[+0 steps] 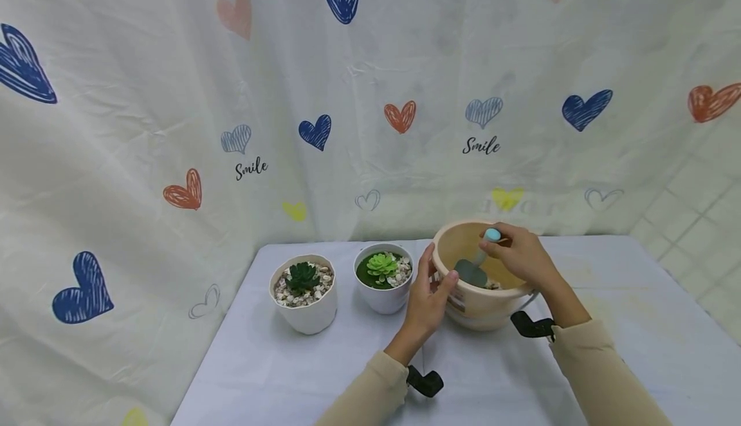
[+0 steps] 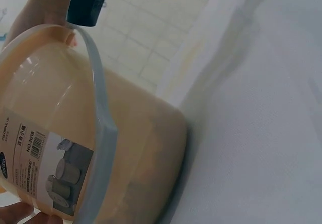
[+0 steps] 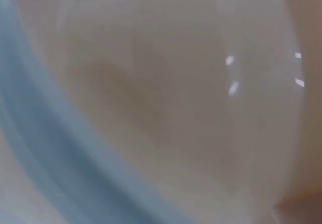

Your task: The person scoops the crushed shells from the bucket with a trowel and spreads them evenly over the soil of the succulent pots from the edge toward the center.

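Note:
At the right of the table stands a peach-coloured plastic bucket [image 1: 483, 307] with a grey-blue handle [image 2: 103, 133] hanging down its side. My left hand [image 1: 425, 300] holds the bucket's left side, thumb near the rim. In the left wrist view its fingers [image 2: 30, 215] lie by the printed label [image 2: 45, 166]. My right hand [image 1: 523, 255] grips a small shovel [image 1: 471, 273] by its blue-tipped handle, over the bucket's opening. The grey-green blade is inside the bucket, above some small pebbles [image 1: 493, 284]. The right wrist view shows only blurred bucket wall [image 3: 166, 98] and handle.
Left of the bucket, a white pot [image 1: 312, 318] holds a dark green succulent [image 1: 303, 278] among pebbles. Between them stands another white pot [image 1: 384, 300] with a light green succulent [image 1: 382, 265], partly covered with pebbles. A heart-printed curtain [image 1: 405, 175] hangs behind the white-covered table [image 1: 243, 374].

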Demonstrator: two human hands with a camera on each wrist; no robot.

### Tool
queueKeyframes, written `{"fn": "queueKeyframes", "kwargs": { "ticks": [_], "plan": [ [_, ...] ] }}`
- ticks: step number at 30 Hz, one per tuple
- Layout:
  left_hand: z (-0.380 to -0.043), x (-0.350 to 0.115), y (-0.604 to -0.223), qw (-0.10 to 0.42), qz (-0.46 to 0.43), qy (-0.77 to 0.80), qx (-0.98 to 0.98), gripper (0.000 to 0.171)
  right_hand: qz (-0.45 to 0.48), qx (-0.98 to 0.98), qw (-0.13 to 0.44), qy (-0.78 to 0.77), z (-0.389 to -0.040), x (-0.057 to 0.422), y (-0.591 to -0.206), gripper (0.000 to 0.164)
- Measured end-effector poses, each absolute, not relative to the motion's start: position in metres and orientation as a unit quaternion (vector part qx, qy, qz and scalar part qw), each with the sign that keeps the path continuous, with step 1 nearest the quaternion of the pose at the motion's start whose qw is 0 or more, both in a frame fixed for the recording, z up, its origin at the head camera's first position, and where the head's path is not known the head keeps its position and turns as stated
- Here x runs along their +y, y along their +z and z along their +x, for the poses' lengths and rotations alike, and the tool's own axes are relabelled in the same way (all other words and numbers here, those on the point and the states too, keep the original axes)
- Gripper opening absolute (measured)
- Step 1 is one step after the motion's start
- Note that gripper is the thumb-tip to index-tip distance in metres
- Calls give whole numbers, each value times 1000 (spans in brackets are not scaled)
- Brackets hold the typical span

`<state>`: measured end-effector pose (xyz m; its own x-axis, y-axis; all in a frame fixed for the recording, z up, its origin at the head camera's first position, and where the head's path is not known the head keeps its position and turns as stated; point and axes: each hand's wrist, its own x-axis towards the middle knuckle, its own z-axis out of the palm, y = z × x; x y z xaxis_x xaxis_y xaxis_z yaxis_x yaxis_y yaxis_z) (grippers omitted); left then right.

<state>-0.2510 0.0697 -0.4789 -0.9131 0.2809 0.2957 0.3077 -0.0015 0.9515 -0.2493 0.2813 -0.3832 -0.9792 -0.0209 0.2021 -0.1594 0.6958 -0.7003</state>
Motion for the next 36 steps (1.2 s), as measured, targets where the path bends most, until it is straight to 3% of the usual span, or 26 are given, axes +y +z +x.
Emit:
{"fn": "queueKeyframes", "kwargs": {
  "ticks": [18,27,36],
  "plan": [
    [-252,70,-479,12,-214,-679,-702,71,56,-889,54,451,-249,284,-382,41],
    [-252,69,-480,7,-212,-682,-700,71,32,-887,42,458,-250,284,-382,51],
    [-252,68,-479,9,-212,-681,-701,71,17,-864,78,496,-251,285,-382,49]
  ]
}}
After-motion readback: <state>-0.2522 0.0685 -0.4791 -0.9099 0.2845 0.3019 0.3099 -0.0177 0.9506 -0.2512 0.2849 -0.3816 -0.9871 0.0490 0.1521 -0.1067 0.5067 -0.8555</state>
